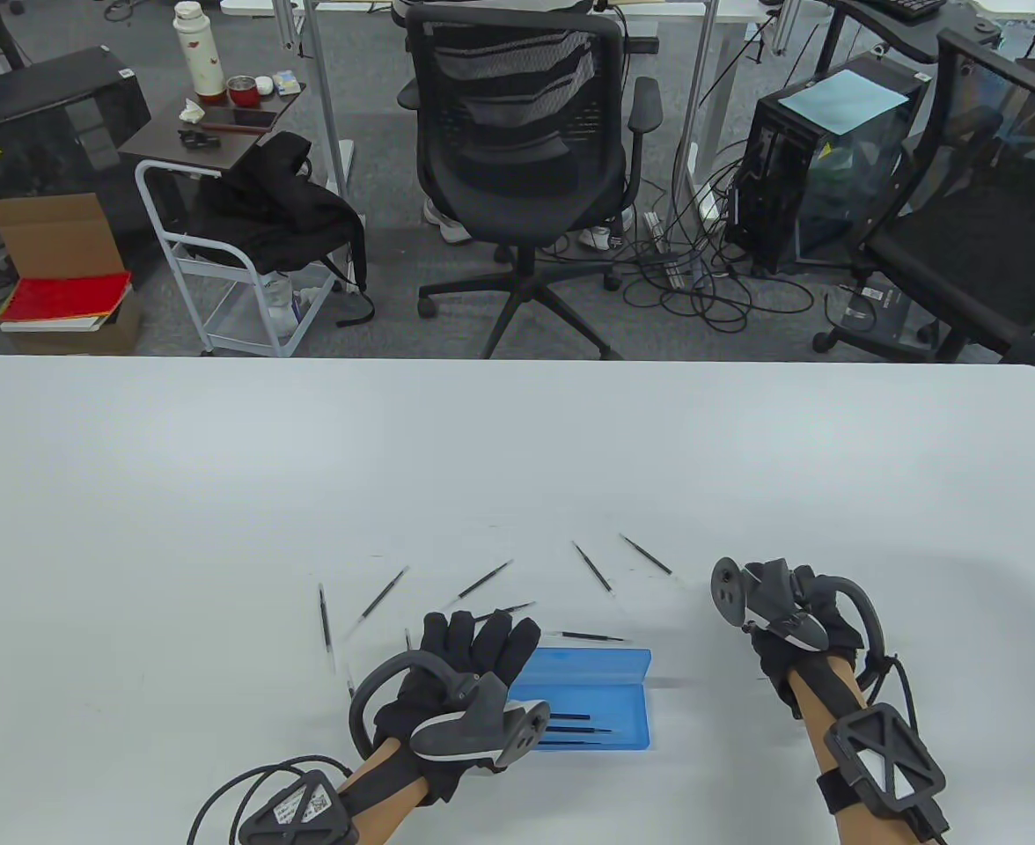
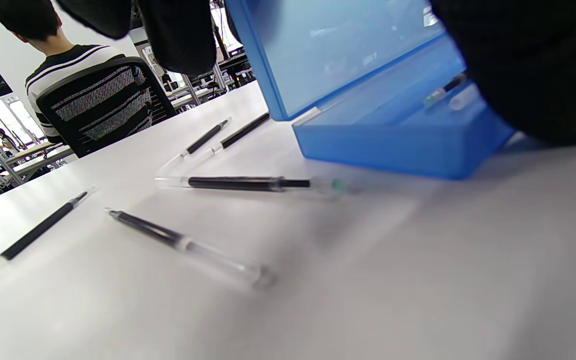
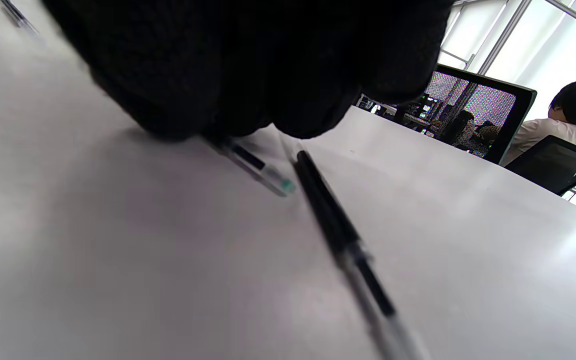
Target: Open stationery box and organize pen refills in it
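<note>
Under the right hand (image 3: 248, 65), seemingly two refills (image 3: 338, 225), wrist-view only.

From above we are looking down on the table (image 1: 517, 458) and the office behind it. The left wrist camera is sitting low, close to the blue box (image 2: 383, 145), which the table view is sharing. The right wrist camera is skimming the table close under its glove.
</note>
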A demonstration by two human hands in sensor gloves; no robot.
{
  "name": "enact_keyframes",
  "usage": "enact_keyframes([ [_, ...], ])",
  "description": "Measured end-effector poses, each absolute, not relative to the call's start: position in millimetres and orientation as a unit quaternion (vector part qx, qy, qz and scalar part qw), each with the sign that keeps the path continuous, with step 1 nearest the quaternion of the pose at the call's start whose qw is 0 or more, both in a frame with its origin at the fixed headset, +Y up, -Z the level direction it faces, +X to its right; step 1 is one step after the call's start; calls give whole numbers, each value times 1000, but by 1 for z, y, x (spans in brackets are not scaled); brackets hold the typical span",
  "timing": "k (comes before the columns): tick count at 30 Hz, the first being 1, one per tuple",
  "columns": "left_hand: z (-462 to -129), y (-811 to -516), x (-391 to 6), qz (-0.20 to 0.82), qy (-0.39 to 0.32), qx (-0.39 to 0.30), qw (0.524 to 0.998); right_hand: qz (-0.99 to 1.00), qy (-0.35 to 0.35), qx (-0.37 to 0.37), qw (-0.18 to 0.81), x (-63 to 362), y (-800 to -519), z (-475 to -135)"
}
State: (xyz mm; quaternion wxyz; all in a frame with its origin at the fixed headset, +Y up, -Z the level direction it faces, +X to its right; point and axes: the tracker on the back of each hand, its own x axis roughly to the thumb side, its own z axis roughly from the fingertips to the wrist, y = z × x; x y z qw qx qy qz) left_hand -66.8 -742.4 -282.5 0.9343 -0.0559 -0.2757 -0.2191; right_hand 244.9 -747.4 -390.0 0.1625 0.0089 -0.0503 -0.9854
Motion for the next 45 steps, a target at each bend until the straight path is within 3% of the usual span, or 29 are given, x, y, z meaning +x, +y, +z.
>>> enact_keyframes([
  [19,-282,-742,-67,-219,-276,-56,934,-985,-35,29,164,241,-749,-392],
  [23,-283,-742,-67,-218,-276,-57,934,-988,-9,10,152,239,-737,-385],
  [29,-283,-742,-67,-218,-275,-59,935,-987,60,-66,131,216,-703,-354],
  [35,-283,-742,-67,-218,-274,-59,935,-967,132,-176,132,172,-677,-297],
  [41,-283,-742,-67,-219,-274,-58,935,-938,149,-269,159,127,-685,-247],
  [45,-283,-742,-67,-219,-274,-58,935,-926,134,-304,179,106,-701,-233],
])
